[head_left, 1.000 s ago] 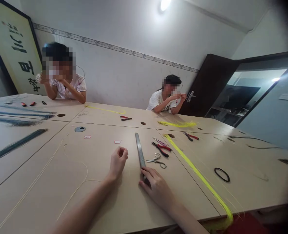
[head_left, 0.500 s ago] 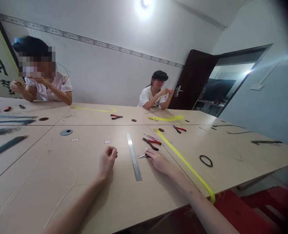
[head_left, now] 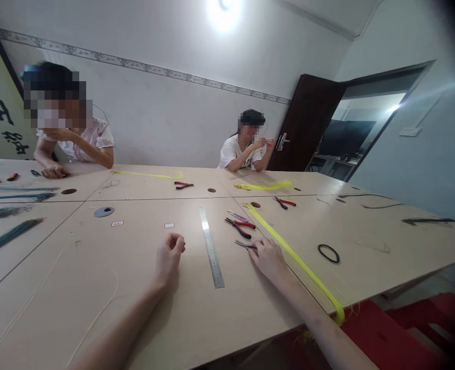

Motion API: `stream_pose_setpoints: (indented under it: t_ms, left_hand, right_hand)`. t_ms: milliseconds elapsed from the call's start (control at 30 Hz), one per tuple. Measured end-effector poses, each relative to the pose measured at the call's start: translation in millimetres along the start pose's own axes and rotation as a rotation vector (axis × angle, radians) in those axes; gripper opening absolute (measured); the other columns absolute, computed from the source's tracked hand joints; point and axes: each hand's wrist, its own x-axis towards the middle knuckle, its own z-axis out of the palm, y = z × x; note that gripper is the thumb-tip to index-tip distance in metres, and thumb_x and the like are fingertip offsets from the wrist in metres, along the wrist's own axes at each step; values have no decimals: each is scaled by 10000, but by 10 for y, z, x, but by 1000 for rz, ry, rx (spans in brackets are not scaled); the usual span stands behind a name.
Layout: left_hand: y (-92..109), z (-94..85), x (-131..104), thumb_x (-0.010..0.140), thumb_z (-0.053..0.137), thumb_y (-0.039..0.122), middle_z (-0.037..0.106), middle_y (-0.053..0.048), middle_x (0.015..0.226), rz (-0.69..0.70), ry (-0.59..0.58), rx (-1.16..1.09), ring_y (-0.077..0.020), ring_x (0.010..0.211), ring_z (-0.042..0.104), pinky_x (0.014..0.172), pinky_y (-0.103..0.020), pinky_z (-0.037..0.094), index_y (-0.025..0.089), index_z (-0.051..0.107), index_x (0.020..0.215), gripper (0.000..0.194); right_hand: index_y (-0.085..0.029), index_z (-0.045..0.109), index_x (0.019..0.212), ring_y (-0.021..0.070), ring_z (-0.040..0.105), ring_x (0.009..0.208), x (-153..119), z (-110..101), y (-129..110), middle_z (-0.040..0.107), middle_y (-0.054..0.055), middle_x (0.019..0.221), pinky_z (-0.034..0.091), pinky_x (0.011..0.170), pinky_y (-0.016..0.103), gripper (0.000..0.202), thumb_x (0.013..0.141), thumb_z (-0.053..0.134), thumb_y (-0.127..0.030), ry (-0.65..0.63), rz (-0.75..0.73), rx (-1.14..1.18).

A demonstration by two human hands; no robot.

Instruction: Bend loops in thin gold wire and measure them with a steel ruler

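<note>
The right hand point(head_left: 268, 257) grasps scissors point(head_left: 244, 244) at centre, handles hidden; the left hand point(head_left: 170, 252) is pinched closed, contents unclear. Three red-and-black pliers point(head_left: 240, 226) lie on the tabletop point(head_left: 143, 272).

Bright ceiling lamp point(head_left: 224, 7), dark right edge.

1 head camera, facing forward and down.

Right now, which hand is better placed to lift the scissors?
Right, I'd judge: the right hand is at the scissors, covering their handles, while the left hand is pinched closed on the ruler's other side.
</note>
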Motion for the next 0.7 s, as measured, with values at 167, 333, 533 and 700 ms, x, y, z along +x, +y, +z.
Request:
stream_pose_setpoints:
  t_ms: [167,333,533,700]
  left_hand:
    - [4,3,-7,908,558,337,628,-9,821,-8,11,10,-123,685,606,634,-290,529,129,611,902,215]
    - [48,-21,-14,910,552,348,630,-12,832,-2,13,13,-129,700,610,646,-299,531,129,611,912,227]
    - [100,-7,-57,911,547,357,627,-9,813,7,-61,6,-129,697,608,653,-302,527,129,610,890,238]
    - [200,136,-280,906,556,357,615,4,767,47,-237,-17,-124,675,599,654,-301,519,130,605,847,239]
  right_hand:
    - [-165,627,1039,209,597,1050,-106,17,-632,642,58,1100,492,919,440,152,908,572,-218,-113,-281,156]
    - [-152,632,989,196,619,972,-181,61,-677,654,53,1027,502,892,436,116,910,565,-206,-146,-297,237]
    - [-155,619,1015,220,600,1012,-280,-83,-487,641,65,1032,487,904,468,146,921,544,-237,-93,-136,366]
    - [-158,603,1063,204,619,1011,-258,-311,-898,659,67,1048,503,900,435,183,944,503,-253,-72,-92,660]
